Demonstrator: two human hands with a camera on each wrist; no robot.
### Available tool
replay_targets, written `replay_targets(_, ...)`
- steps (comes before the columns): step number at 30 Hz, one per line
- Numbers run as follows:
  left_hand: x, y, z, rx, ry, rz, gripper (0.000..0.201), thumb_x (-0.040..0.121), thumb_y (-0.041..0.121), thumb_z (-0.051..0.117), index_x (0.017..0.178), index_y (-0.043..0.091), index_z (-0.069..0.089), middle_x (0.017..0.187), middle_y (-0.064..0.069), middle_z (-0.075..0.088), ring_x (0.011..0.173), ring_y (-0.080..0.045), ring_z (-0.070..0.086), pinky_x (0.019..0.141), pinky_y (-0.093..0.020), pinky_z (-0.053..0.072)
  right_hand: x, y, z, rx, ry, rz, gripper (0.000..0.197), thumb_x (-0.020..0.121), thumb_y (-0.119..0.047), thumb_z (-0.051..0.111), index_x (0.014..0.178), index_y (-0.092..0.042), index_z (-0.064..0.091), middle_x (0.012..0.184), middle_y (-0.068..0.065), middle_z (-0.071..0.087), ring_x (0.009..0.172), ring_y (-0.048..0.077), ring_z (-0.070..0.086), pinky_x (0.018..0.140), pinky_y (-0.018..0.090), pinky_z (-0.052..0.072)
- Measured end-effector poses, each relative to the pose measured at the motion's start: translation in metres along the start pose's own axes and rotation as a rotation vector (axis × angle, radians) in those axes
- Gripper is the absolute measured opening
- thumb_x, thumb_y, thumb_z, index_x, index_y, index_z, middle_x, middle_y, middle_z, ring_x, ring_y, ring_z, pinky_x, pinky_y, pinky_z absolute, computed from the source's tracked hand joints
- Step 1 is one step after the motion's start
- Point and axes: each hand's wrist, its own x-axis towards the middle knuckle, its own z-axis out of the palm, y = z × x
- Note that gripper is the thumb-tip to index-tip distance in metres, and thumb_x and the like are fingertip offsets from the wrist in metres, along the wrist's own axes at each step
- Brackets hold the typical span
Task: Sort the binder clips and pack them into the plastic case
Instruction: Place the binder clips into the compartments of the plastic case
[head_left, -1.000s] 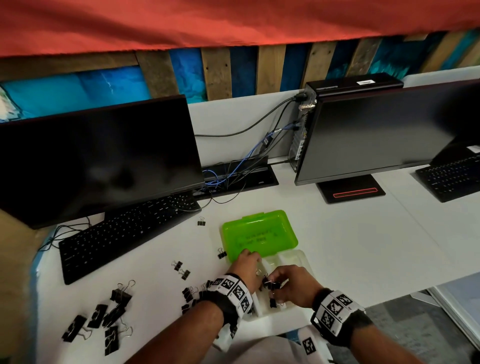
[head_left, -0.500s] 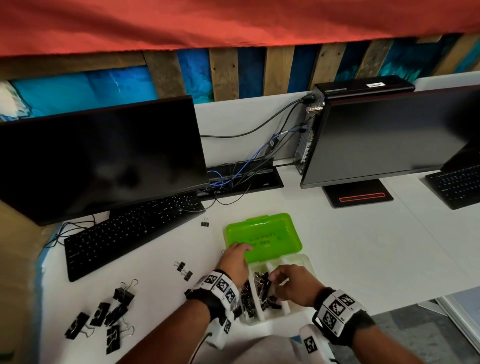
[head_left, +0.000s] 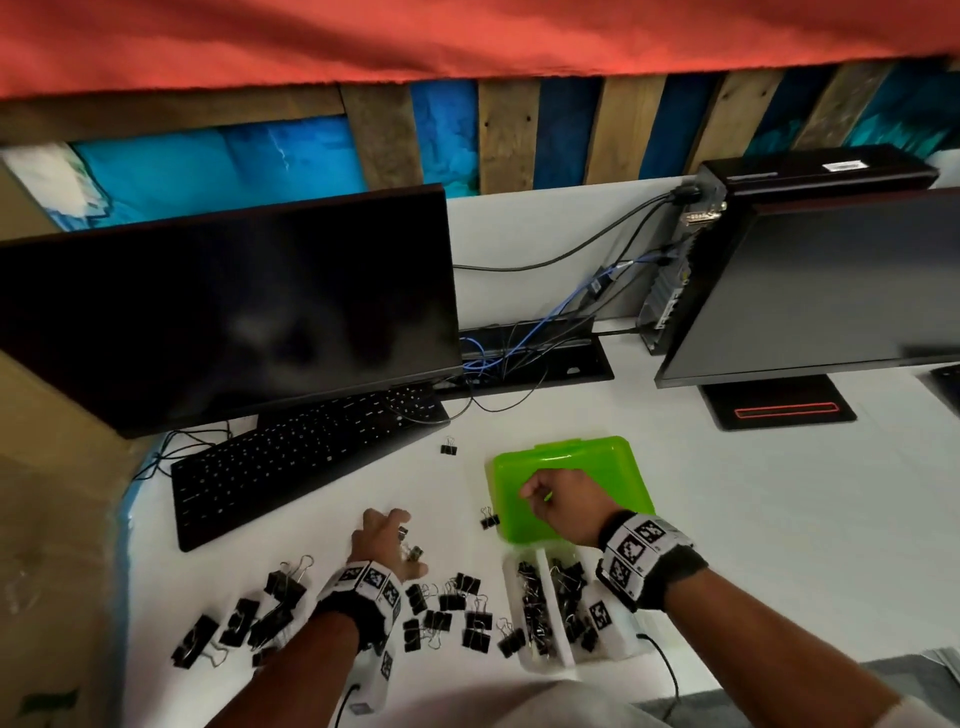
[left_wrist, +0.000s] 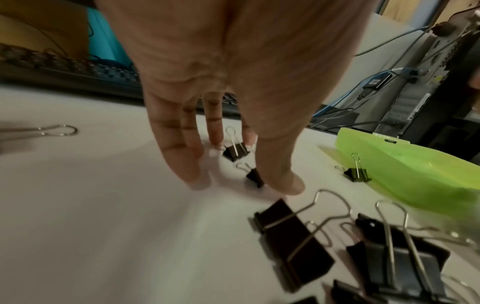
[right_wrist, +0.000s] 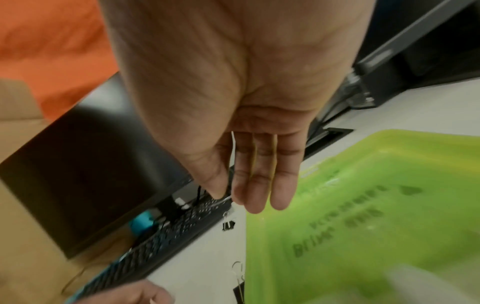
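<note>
**Left hand leaves the case for two loose clips; right hand lifts over the lid**

Head view: half a second ago both hands were at the plastic case (head_left: 550, 618); the left hand (head_left: 383, 543) has since moved off it toward the left, onto bare white surface (head_left: 753, 519), above two small clips (head_left: 410, 545). The right hand (head_left: 563, 506) has risen from the clear tray to hover over the green lid (head_left: 597, 457), fingers loosely curled; whether it holds anything is hard to tell here. The tray sits at the near edge of the surface, its two compartments dark with packed clips, partly covered by the right wristband. Medium clips (head_left: 452, 608) lie scattered between the left wrist and the tray; large clips (head_left: 244, 613) lie further left. One clip (head_left: 488, 518) touches the lid's left edge, another (head_left: 449, 448) lies alone near the keyboard (head_left: 291, 462). Open room stretches right of the case toward the right monitor's stand (head_left: 776, 410).

Left wrist view: the left hand (left_wrist: 221, 102) points down, fingers (left_wrist: 182, 156) spread narrowly and straight, tips at the surface around a small clip (left_wrist: 235, 152); the thumb hides part of a second small clip (left_wrist: 253, 176). Nothing is gripped. Large clips (left_wrist: 293, 242) fill the blurred foreground.

Right wrist view: the right hand (right_wrist: 233, 102) hangs with fingers straight and together, empty, above the lid's (right_wrist: 363, 216) left edge. The picture is motion-blurred; the lid's raised lettering cannot be read.
</note>
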Motion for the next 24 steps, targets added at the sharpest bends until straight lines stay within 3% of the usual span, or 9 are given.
replay_targets(3, 0.008, 0.003, 0.006, -0.063, 0.023, 0.013, 0.04, 0.075, 0.001, 0.069, 0.109, 0.018, 0.055, 0.111, -0.005, 0.038, 0.092, -0.024, 0.052, 0.074, -0.015, 0.046, 0.036, -0.024, 0.018, -0.147, -0.085, -0.042, 0.031, 0.085, -0.004, 0.05, 0.113, -0.013, 0.061, 0.116, 0.006, 0.062, 0.108, 0.021, 0.057, 0.089, 0.024, 0.043)
replay_targets(6, 0.016, 0.009, 0.003, -0.078, 0.032, 0.031, 0.023, 0.083, 0.005, 0.06, 0.101, 0.019, 0.058, 0.098, 0.001, 0.04, 0.092, -0.026, 0.055, 0.077, -0.024, 0.046, 0.068, -0.042, 0.041, -0.293, -0.152, -0.099, 0.042, 0.084, -0.006, 0.053, 0.125, -0.016, 0.051, 0.128, 0.009, 0.047, 0.12, 0.026, 0.046, 0.098, 0.032, 0.041)
replay_targets(8, 0.018, 0.01, -0.004, -0.073, 0.019, 0.049, 0.014, 0.086, 0.011, 0.059, 0.094, 0.022, 0.056, 0.08, 0.004, 0.033, 0.088, -0.018, 0.053, 0.072, -0.018, 0.042, 0.088, -0.048, 0.052, -0.435, -0.191, -0.157, 0.054, 0.083, -0.01, 0.058, 0.134, -0.017, 0.042, 0.138, 0.009, 0.037, 0.126, 0.028, 0.039, 0.102, 0.036, 0.04)
replay_targets(10, 0.023, 0.011, -0.009, -0.099, -0.019, 0.127, 0.028, 0.086, -0.005, 0.053, 0.083, 0.022, 0.051, 0.081, 0.004, 0.033, 0.072, -0.002, 0.049, 0.062, -0.011, 0.042, 0.105, -0.047, 0.06, -0.594, -0.225, -0.212, 0.072, 0.079, -0.016, 0.067, 0.141, -0.019, 0.031, 0.15, 0.009, 0.023, 0.135, 0.029, 0.028, 0.107, 0.04, 0.034)
replay_targets(12, 0.031, 0.007, -0.011, -0.127, 0.009, 0.131, 0.031, 0.083, -0.012, 0.05, 0.086, 0.018, 0.056, 0.092, 0.002, 0.04, 0.068, 0.004, 0.049, 0.064, -0.009, 0.044, 0.118, -0.041, 0.067, -0.692, -0.258, -0.232, 0.09, 0.075, -0.021, 0.074, 0.147, -0.021, 0.019, 0.158, 0.008, 0.003, 0.143, 0.029, 0.013, 0.113, 0.042, 0.024)
replay_targets(15, 0.045, -0.001, -0.008, -0.154, 0.031, 0.088, 0.026, 0.078, 0.002, 0.065, 0.097, 0.02, 0.062, 0.102, 0.003, 0.05, 0.096, -0.014, 0.047, 0.086, -0.023, 0.044, 0.132, -0.031, 0.07, -0.709, -0.293, -0.207, 0.096, 0.08, -0.031, 0.07, 0.149, -0.024, 0.005, 0.159, 0.004, -0.013, 0.146, 0.026, 0.003, 0.116, 0.043, 0.017)
replay_targets(19, 0.052, 0.002, -0.003, -0.153, 0.017, 0.146, 0.038, 0.073, -0.013, 0.06, 0.093, 0.02, 0.065, 0.091, 0.009, 0.045, 0.098, -0.017, 0.05, 0.086, -0.027, 0.048, 0.135, -0.026, 0.065, -0.694, -0.27, -0.222, 0.075, 0.088, -0.031, 0.059, 0.148, -0.016, 0.016, 0.157, 0.007, 0.011, 0.141, 0.027, 0.021, 0.114, 0.039, 0.023)
replay_targets(21, 0.057, 0.005, -0.002, -0.153, 0.003, 0.141, 0.05, 0.073, -0.013, 0.057, 0.106, 0.024, 0.059, 0.096, 0.008, 0.045, 0.099, -0.017, 0.05, 0.088, -0.03, 0.047, 0.129, -0.028, 0.064, -0.687, -0.284, -0.224, 0.064, 0.089, -0.029, 0.058, 0.143, -0.013, 0.03, 0.145, 0.011, 0.034, 0.129, 0.03, 0.037, 0.106, 0.04, 0.033)
replay_targets(24, 0.063, 0.014, -0.002, -0.075, -0.047, 0.162, 0.076, 0.076, -0.007, 0.059, 0.134, 0.035, 0.035, 0.112, 0.001, 0.046, 0.107, -0.02, 0.046, 0.096, -0.034, 0.044, 0.112, -0.031, 0.062, -0.689, -0.399, -0.239, 0.059, 0.085, -0.031, 0.063, 0.136, -0.011, 0.041, 0.131, 0.012, 0.046, 0.118, 0.032, 0.046, 0.098, 0.041, 0.041)
